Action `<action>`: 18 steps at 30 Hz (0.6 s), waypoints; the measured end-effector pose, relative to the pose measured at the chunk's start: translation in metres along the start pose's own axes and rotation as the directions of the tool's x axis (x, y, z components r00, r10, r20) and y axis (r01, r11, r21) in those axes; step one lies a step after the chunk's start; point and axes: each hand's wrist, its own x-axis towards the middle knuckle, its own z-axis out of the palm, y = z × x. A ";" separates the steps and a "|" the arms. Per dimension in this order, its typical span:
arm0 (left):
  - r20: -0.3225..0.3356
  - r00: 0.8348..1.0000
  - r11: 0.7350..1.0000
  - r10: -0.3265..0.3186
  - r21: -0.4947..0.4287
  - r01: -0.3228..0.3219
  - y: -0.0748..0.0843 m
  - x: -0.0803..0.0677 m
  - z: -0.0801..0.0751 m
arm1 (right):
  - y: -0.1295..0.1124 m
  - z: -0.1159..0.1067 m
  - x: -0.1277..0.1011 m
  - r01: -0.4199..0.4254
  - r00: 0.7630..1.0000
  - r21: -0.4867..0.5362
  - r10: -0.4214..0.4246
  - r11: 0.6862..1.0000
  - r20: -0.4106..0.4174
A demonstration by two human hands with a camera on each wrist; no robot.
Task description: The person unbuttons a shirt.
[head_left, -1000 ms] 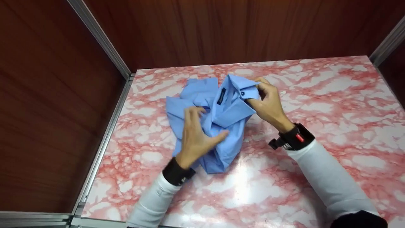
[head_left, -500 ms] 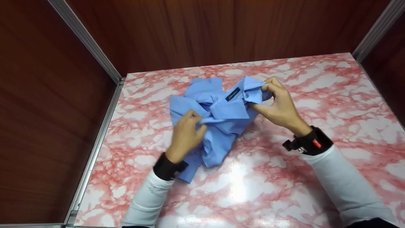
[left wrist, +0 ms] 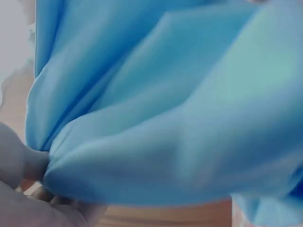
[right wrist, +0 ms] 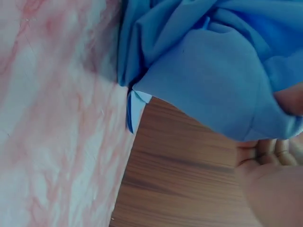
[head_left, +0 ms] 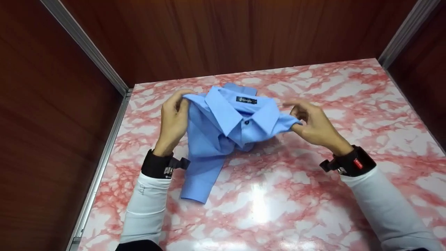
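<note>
Now my left hand point(head_left: 173, 118) has its fingers curled around one shoulder of the blue shirt point(head_left: 223, 122), up by the collar point(head_left: 240, 113). I pinch the cloth tight there. My right hand point(head_left: 313, 122) pinches the other shoulder between my thumb and a finger, and my other fingers on that hand stick out loose. Both hands hold the shirt up a little, so the top part is off the table point(head_left: 296, 195) and stretched between them. The collar faces me, with a small dark button point(head_left: 247, 122) in the middle and a black label point(head_left: 246, 100) inside the neck. One sleeve point(head_left: 202, 177) hangs down and lies flat on the table near my left arm. From my left wrist I see only blue cloth point(left wrist: 180, 118), very close and blurry. From my right wrist I see the shirt point(right wrist: 213, 71) bunched up just above the table point(right wrist: 57, 118). The table is pink and white like marble. Brown wood walls point(head_left: 209, 35) stand around it, with silver metal strips point(head_left: 83, 45) in the corners.
</note>
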 end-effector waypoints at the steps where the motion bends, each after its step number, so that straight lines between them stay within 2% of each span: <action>1: -0.003 1.000 0.999 0.008 -0.047 -0.009 0.006 0.002 0.001 | 0.002 0.002 0.001 -0.016 1.000 -0.050 0.017 0.999 0.011; 4: -0.011 0.998 0.995 0.058 -0.086 -0.059 0.021 0.007 0.000 | 0.011 0.007 0.005 -0.064 0.998 -0.114 0.065 0.991 0.006; 5: -0.015 0.996 0.994 0.092 -0.061 -0.093 0.024 0.010 -0.001 | 0.015 0.008 0.006 -0.089 0.996 -0.095 0.088 0.991 -0.012; 7: -0.012 0.983 0.982 0.182 0.062 -0.181 0.027 0.016 -0.004 | 0.020 0.007 0.010 -0.147 0.985 -0.025 0.144 0.989 -0.094; 9: 0.026 0.963 0.939 0.268 0.218 -0.267 0.025 0.022 -0.009 | 0.022 0.003 0.014 -0.197 0.957 0.109 0.216 0.974 -0.193; 11: 0.108 0.946 0.884 0.306 0.337 -0.324 0.019 0.026 -0.015 | 0.022 -0.005 0.018 -0.204 0.914 0.219 0.265 0.954 -0.307; 13: 0.227 0.931 0.853 0.286 0.383 -0.355 0.012 0.029 -0.023 | 0.019 -0.016 0.021 -0.174 0.867 0.263 0.274 0.949 -0.417; 14: 0.290 0.922 0.851 0.258 0.384 -0.359 0.009 0.029 -0.027 | 0.016 -0.023 0.022 -0.150 0.844 0.269 0.265 0.951 -0.466; 16: 0.388 0.899 0.861 0.203 0.367 -0.352 0.002 0.028 -0.034 | 0.011 -0.037 0.023 -0.099 0.803 0.212 0.204 0.972 -0.560; 18: 0.423 0.887 0.867 0.184 0.354 -0.349 -0.006 0.027 -0.041 | 0.004 -0.055 0.023 -0.050 0.779 0.136 0.124 0.989 -0.615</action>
